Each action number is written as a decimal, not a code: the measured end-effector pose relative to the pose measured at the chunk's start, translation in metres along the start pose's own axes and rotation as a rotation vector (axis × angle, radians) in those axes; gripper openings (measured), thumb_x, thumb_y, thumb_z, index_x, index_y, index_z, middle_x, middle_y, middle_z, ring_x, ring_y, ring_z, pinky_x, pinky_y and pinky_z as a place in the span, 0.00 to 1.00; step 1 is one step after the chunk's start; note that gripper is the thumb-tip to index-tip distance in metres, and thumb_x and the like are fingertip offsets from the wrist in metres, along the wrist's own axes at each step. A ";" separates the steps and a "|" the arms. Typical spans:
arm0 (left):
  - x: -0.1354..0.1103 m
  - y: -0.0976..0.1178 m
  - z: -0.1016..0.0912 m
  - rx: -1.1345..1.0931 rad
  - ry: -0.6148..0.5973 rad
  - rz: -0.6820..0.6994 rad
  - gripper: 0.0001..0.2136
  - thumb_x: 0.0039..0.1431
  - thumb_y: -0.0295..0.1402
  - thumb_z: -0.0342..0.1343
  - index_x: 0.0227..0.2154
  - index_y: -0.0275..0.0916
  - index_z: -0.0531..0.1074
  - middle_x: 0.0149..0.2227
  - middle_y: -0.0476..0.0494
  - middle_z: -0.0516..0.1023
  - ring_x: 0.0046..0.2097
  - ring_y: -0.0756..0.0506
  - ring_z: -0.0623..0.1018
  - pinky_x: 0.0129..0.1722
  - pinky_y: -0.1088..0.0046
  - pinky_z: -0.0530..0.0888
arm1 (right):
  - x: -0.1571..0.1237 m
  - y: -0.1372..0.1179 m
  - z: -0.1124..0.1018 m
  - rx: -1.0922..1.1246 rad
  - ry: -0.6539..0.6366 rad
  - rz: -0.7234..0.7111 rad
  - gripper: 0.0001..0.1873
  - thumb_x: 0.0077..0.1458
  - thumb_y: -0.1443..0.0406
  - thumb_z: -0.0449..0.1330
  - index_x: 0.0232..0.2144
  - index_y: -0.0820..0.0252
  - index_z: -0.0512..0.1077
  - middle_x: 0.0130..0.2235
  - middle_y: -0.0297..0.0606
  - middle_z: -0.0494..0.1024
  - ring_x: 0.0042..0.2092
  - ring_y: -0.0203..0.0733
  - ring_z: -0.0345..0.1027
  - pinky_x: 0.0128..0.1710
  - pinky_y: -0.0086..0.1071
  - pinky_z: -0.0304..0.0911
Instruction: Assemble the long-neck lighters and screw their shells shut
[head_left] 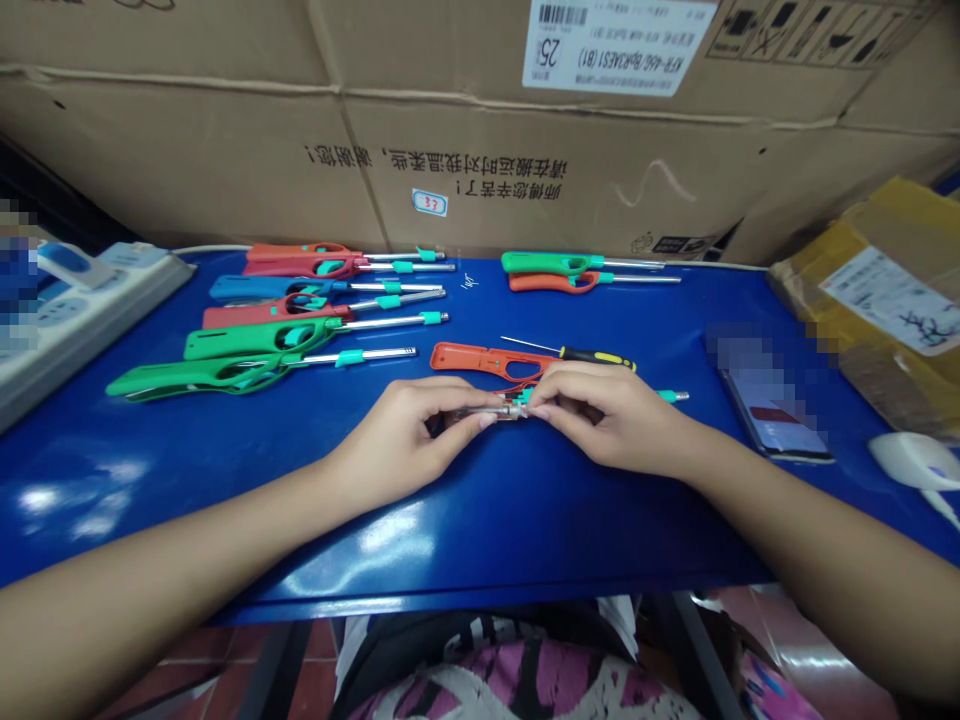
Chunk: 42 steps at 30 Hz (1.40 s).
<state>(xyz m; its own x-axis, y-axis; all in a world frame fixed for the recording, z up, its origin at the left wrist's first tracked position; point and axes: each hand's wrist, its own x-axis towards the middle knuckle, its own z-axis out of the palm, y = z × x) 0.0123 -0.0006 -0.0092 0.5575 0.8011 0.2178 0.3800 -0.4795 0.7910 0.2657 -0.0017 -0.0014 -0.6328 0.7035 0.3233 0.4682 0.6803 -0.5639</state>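
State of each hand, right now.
Left hand: closed, holding a small clear part.
Right hand: closed, fingertips pinching at that part's right end.

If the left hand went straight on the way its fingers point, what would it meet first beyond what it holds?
Probably the right hand, at the far end of the small clear part held by the left hand; exact depth is unclear.

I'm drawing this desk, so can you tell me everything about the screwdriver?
The screwdriver has a black and yellow handle, plastic-looking, and a thin, metal-looking shaft. It lies on the blue table, shaft pointing left, beyond the right hand and beside an orange casing. It isn't gripped; whether that hand touches its handle is unclear.
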 end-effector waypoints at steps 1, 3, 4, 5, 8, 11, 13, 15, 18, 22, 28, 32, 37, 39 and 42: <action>0.000 0.000 0.000 -0.003 0.002 -0.005 0.12 0.66 0.35 0.58 0.47 0.39 0.81 0.46 0.41 0.84 0.45 0.43 0.83 0.45 0.69 0.79 | 0.000 0.000 0.000 0.001 0.004 -0.002 0.05 0.65 0.69 0.57 0.39 0.58 0.74 0.38 0.38 0.79 0.38 0.37 0.71 0.37 0.30 0.64; 0.000 0.000 0.001 -0.010 0.004 -0.011 0.12 0.65 0.35 0.58 0.47 0.39 0.81 0.46 0.41 0.84 0.45 0.43 0.83 0.45 0.69 0.79 | 0.000 0.000 0.001 0.002 0.010 -0.007 0.05 0.65 0.69 0.57 0.39 0.58 0.74 0.37 0.38 0.79 0.37 0.37 0.71 0.36 0.30 0.64; 0.000 0.001 0.001 -0.014 0.004 -0.015 0.12 0.65 0.35 0.58 0.47 0.39 0.81 0.46 0.42 0.84 0.45 0.43 0.83 0.45 0.69 0.79 | 0.000 0.000 0.002 0.002 0.012 -0.009 0.05 0.65 0.69 0.57 0.39 0.58 0.74 0.38 0.38 0.79 0.37 0.37 0.71 0.35 0.30 0.64; 0.000 0.001 0.001 -0.018 0.004 -0.017 0.12 0.65 0.35 0.58 0.47 0.39 0.81 0.46 0.42 0.84 0.45 0.43 0.83 0.45 0.69 0.79 | 0.000 0.000 0.002 0.002 0.016 -0.013 0.05 0.65 0.69 0.57 0.39 0.58 0.74 0.38 0.38 0.79 0.37 0.38 0.71 0.35 0.30 0.64; 0.000 0.000 0.003 -0.032 0.028 -0.020 0.11 0.65 0.35 0.59 0.46 0.40 0.82 0.46 0.42 0.84 0.45 0.43 0.83 0.45 0.69 0.79 | 0.000 0.001 0.002 -0.006 0.025 -0.026 0.05 0.65 0.69 0.57 0.38 0.58 0.73 0.37 0.38 0.79 0.37 0.38 0.71 0.36 0.30 0.65; -0.001 0.000 0.005 -0.042 0.059 -0.030 0.11 0.64 0.35 0.60 0.46 0.40 0.82 0.45 0.42 0.84 0.45 0.43 0.83 0.44 0.69 0.80 | -0.001 0.001 0.001 -0.048 0.026 -0.043 0.05 0.65 0.69 0.57 0.38 0.58 0.73 0.38 0.38 0.79 0.38 0.38 0.72 0.38 0.31 0.66; -0.002 0.000 0.006 -0.046 0.067 -0.036 0.11 0.64 0.34 0.60 0.46 0.39 0.82 0.45 0.41 0.84 0.44 0.43 0.83 0.43 0.69 0.80 | -0.001 0.002 0.000 -0.100 0.016 -0.059 0.05 0.65 0.69 0.56 0.39 0.58 0.72 0.39 0.39 0.80 0.39 0.39 0.73 0.39 0.31 0.66; -0.002 0.001 0.006 -0.048 0.066 -0.034 0.11 0.64 0.34 0.60 0.46 0.38 0.82 0.45 0.41 0.85 0.44 0.43 0.83 0.43 0.69 0.79 | -0.002 0.001 0.000 -0.150 0.008 -0.071 0.05 0.65 0.69 0.56 0.39 0.58 0.72 0.40 0.39 0.80 0.40 0.39 0.74 0.39 0.32 0.67; -0.002 0.002 0.006 -0.046 0.066 -0.031 0.11 0.63 0.34 0.60 0.45 0.38 0.82 0.45 0.40 0.85 0.43 0.43 0.83 0.43 0.68 0.79 | -0.003 0.001 0.000 -0.187 0.008 -0.081 0.05 0.65 0.69 0.56 0.39 0.58 0.72 0.40 0.39 0.81 0.40 0.40 0.75 0.38 0.32 0.67; -0.002 0.001 0.006 -0.047 0.069 -0.012 0.11 0.63 0.33 0.60 0.45 0.38 0.82 0.44 0.41 0.85 0.42 0.43 0.83 0.42 0.69 0.79 | -0.003 0.000 0.001 -0.193 0.030 -0.101 0.05 0.65 0.69 0.56 0.39 0.58 0.72 0.40 0.39 0.81 0.40 0.40 0.76 0.38 0.32 0.67; -0.001 0.000 0.006 -0.050 0.084 0.006 0.11 0.63 0.33 0.61 0.45 0.36 0.82 0.44 0.40 0.85 0.42 0.44 0.83 0.40 0.71 0.79 | -0.003 0.001 0.003 -0.189 0.050 -0.117 0.05 0.64 0.70 0.57 0.39 0.60 0.72 0.39 0.39 0.81 0.40 0.38 0.75 0.39 0.30 0.67; -0.001 -0.001 0.007 -0.056 0.084 0.015 0.10 0.63 0.32 0.61 0.45 0.36 0.82 0.43 0.41 0.85 0.42 0.45 0.83 0.40 0.72 0.78 | -0.004 0.002 0.004 -0.201 0.072 -0.151 0.05 0.64 0.70 0.57 0.39 0.61 0.73 0.39 0.38 0.81 0.39 0.37 0.75 0.38 0.29 0.66; 0.000 0.000 0.006 -0.021 0.095 0.012 0.10 0.64 0.33 0.61 0.44 0.38 0.82 0.43 0.42 0.85 0.42 0.45 0.82 0.41 0.72 0.77 | -0.002 0.000 0.002 -0.189 0.062 -0.104 0.05 0.64 0.70 0.57 0.39 0.60 0.74 0.39 0.38 0.81 0.38 0.37 0.74 0.37 0.30 0.65; 0.000 0.002 0.005 -0.009 0.099 -0.001 0.10 0.64 0.34 0.60 0.44 0.38 0.82 0.43 0.43 0.85 0.41 0.46 0.82 0.41 0.72 0.77 | -0.002 -0.001 0.001 -0.163 0.072 -0.063 0.04 0.63 0.69 0.59 0.38 0.60 0.74 0.37 0.37 0.80 0.36 0.37 0.73 0.34 0.30 0.64; 0.000 0.003 0.004 -0.005 0.098 -0.012 0.10 0.64 0.34 0.60 0.44 0.39 0.82 0.43 0.44 0.85 0.41 0.46 0.82 0.40 0.72 0.76 | -0.002 0.000 0.000 -0.157 0.082 -0.035 0.04 0.62 0.69 0.60 0.39 0.59 0.75 0.37 0.37 0.80 0.35 0.37 0.73 0.34 0.30 0.63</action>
<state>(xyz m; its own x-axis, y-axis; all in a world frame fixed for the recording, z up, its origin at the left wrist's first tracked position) 0.0160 -0.0033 -0.0092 0.4778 0.8380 0.2635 0.3822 -0.4683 0.7966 0.2667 -0.0031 -0.0015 -0.6012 0.6889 0.4049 0.5413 0.7238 -0.4279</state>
